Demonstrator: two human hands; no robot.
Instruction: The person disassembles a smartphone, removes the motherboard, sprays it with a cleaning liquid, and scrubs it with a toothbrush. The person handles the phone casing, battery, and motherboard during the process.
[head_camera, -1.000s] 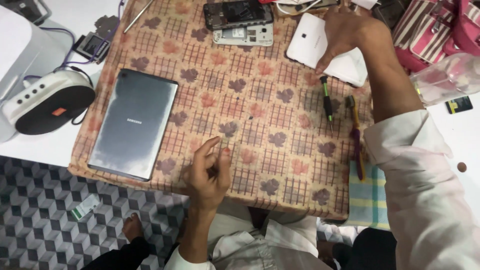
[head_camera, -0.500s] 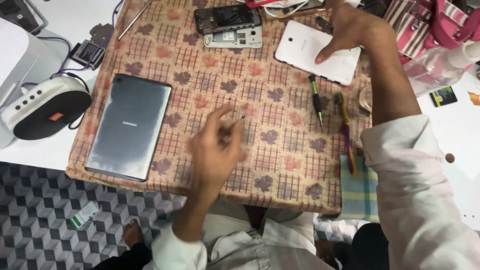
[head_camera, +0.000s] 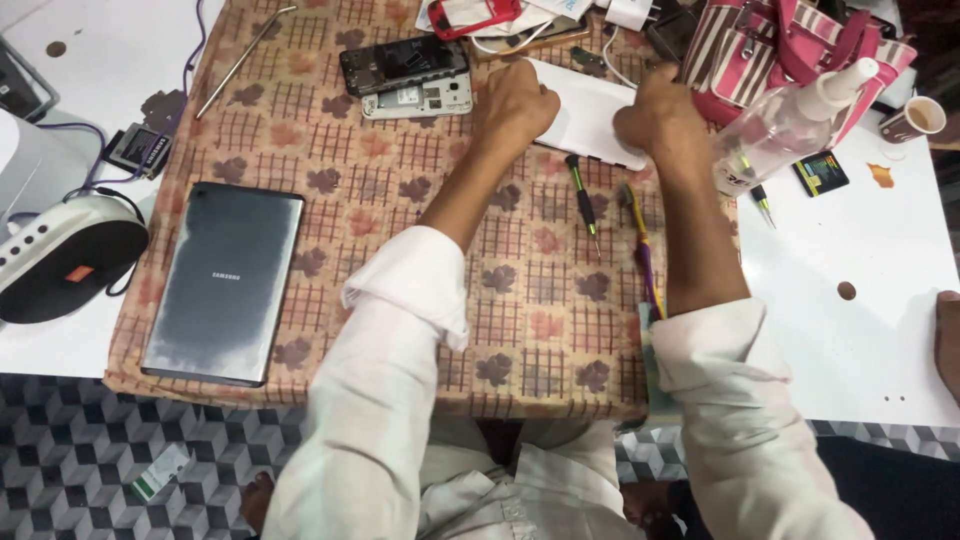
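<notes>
Now both hands are on the white tablet (head_camera: 590, 118) lying face down at the far side of the patterned cloth (head_camera: 400, 250). The left hand (head_camera: 515, 105) rests curled on its near-left edge, fingers bent and gripping the rim; the right hand (head_camera: 662, 118) clamps the right end, knuckles up, so I cannot tell how far its fingers reach underneath. To my eye this is the step of getting a firm hold on the white tablet, and whatever follows calls for an even grip from both sides so it doesn't tilt or slip. Just nearer than the hands, between the forearms, lie a green-handled screwdriver (head_camera: 583, 200) and a yellow-and-purple tool (head_camera: 642, 250). Beyond the left hand sits an opened phone (head_camera: 405, 65); well off to the left lies a grey tablet (head_camera: 225, 280).
</notes>
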